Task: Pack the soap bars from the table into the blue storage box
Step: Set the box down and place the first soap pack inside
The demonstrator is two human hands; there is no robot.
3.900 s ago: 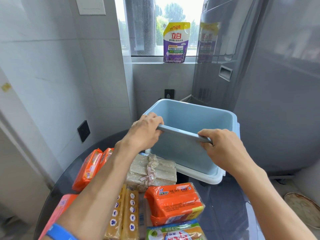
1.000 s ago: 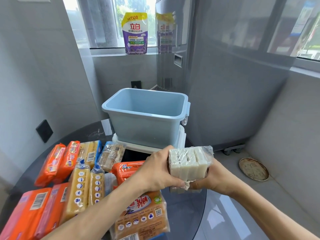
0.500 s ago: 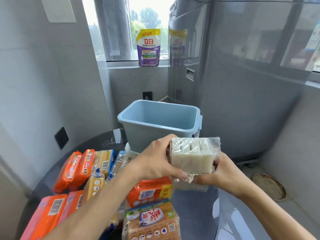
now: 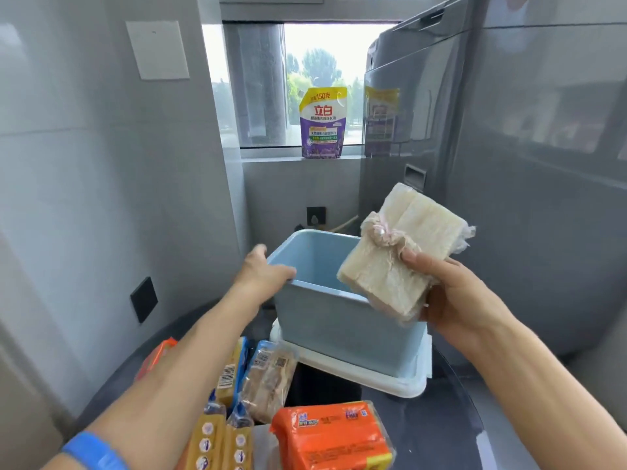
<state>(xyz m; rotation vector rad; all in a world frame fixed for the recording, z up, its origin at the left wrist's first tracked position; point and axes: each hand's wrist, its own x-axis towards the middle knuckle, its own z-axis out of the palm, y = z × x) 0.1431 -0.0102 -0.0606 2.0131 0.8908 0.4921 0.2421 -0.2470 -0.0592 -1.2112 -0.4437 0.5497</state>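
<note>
The blue storage box (image 4: 342, 329) stands open on its white lid (image 4: 380, 378) at the table's far side. My right hand (image 4: 451, 296) holds a clear-wrapped pack of pale soap bars (image 4: 400, 252), tilted, just above the box's near right rim. My left hand (image 4: 263, 273) grips the box's left rim. More soap packs lie on the near table: an orange pack (image 4: 330, 435), yellow bars (image 4: 220, 442), a brownish wrapped pack (image 4: 271, 381), and another orange pack (image 4: 156, 357) behind my left forearm.
The table (image 4: 441, 418) is dark, round glass. A grey appliance (image 4: 509, 164) stands close on the right behind the box. A purple detergent pouch (image 4: 322, 123) sits on the window sill. Grey walls close in on the left.
My left hand let go of the pale soap pack and took the box's left rim. My right hand alone lifted and tilted the pack over the box.
</note>
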